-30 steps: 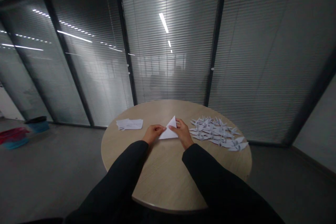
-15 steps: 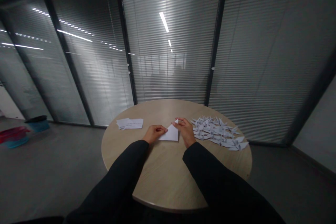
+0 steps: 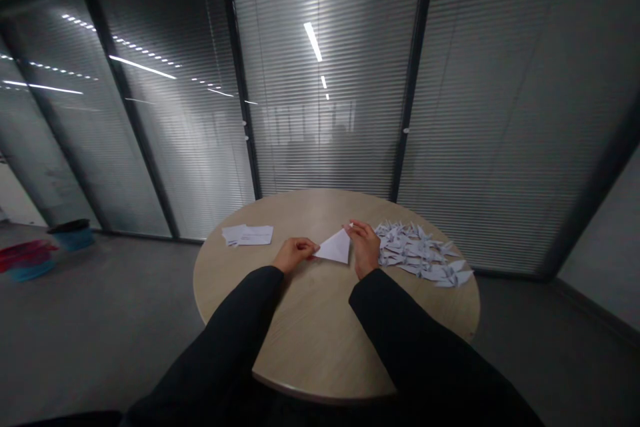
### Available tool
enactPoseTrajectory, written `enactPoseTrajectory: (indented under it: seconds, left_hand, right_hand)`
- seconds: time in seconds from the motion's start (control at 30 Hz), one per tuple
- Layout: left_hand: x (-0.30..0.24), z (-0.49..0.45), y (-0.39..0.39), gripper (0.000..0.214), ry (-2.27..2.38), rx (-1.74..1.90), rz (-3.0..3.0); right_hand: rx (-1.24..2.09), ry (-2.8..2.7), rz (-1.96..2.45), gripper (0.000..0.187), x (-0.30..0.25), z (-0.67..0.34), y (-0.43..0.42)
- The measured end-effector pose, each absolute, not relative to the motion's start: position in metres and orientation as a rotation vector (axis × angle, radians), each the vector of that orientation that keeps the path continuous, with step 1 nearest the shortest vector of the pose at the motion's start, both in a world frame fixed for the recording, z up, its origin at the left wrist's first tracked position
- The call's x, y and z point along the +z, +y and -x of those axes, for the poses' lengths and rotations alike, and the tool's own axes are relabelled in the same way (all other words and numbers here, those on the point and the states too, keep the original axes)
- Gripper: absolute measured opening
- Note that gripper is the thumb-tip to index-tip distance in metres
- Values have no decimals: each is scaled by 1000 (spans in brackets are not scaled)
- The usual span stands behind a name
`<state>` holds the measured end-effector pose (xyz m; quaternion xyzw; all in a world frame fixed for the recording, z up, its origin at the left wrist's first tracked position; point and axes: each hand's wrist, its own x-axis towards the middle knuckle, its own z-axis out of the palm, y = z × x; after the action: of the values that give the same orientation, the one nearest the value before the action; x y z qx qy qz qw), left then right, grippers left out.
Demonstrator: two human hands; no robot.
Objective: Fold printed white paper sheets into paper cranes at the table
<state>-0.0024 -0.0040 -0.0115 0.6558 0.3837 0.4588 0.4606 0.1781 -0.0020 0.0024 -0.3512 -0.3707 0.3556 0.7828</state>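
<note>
A white sheet of paper folded into a triangle [image 3: 336, 248] lies near the middle of the round wooden table [image 3: 320, 333]. My left hand [image 3: 293, 253] pinches its left corner with closed fingers. My right hand [image 3: 365, 245] holds the right side, its fingertips closed on the upper corner of the paper. Both arms are in black sleeves.
A pile of several folded white paper cranes [image 3: 419, 255] lies on the table just right of my right hand. A small stack of flat white sheets [image 3: 249, 235] sits at the left. Glass walls with blinds stand behind; blue and red bins [image 3: 70, 235] are on the floor far left.
My right hand has swung the paper's upper corner over to the right and moved right itself. The triangle now points right instead of up. My left hand has stayed in place.
</note>
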Motion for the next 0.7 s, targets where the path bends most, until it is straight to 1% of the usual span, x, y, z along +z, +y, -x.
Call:
enactPoseTrajectory:
  seconds: [0.3, 0.5, 0.7]
  left_hand:
    - [-11, 4, -6, 42, 894, 1126, -1536]
    - [-11, 7, -7, 44, 899, 1124, -1501]
    - [-11, 3, -12, 56, 841, 811, -1442]
  right_hand:
    - [708, -703, 735, 36, -7, -186, 15]
    - [652, -680, 745, 37, -6, -193, 16]
    - [645, -884, 784, 38, 3, -181, 1]
